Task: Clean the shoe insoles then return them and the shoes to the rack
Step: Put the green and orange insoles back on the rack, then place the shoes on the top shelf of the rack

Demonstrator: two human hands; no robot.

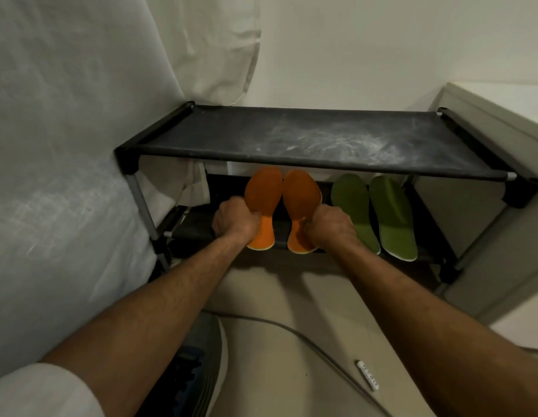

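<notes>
1. My left hand (pixel 235 219) grips the left orange insole (pixel 263 206) at its outer edge.
2. My right hand (pixel 331 225) pinches the right orange insole (pixel 301 203).
3. Both lie on the rack (pixel 292 139) lower shelf, between my hands.
4. Two green insoles (pixel 373 215) lie just right of my right hand.

Two bare forearms, hairy, a white rolled-up sleeve (pixel 42 389) at the left elbow.

Dim, warm indoor light; soft shadows under the rack (pixel 322 139); edges bowed, perhaps slightly blurred.
</notes>
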